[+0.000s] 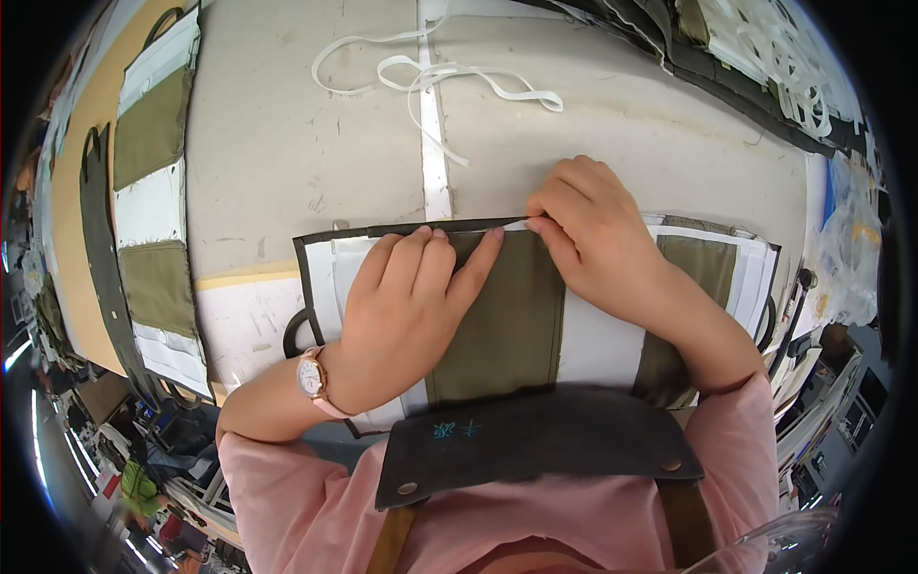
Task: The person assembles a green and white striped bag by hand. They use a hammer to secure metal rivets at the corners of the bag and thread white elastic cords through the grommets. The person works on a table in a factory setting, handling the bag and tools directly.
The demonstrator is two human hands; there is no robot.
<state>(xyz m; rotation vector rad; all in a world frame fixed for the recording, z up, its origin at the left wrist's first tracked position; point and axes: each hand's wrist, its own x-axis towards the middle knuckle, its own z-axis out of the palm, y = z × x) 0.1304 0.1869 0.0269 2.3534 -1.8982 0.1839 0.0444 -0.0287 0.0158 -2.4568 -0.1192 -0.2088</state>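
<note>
In front of me lies a fabric panel (511,316) with olive and white sections and a dark bound edge. My left hand (402,282), with a watch (311,377) on the wrist, rests palm down on it. Its fingers are apart, with their tips pressing on the far edge. Just right of those fingertips, my right hand (598,230) pinches a thin white strip (516,226) at the same edge. The rest of that strip is hidden by the fingers. A dark apron flap (535,445) covers part of the panel's near side.
Loose white tape (459,72) curls on the grey table (296,124) beyond the panel. Another olive and white panel (153,139) lies at the left beside a dark strap (100,230). Dark fabric (698,62) and a heap of white strips (779,57) sit far right, above clear plastic (851,239).
</note>
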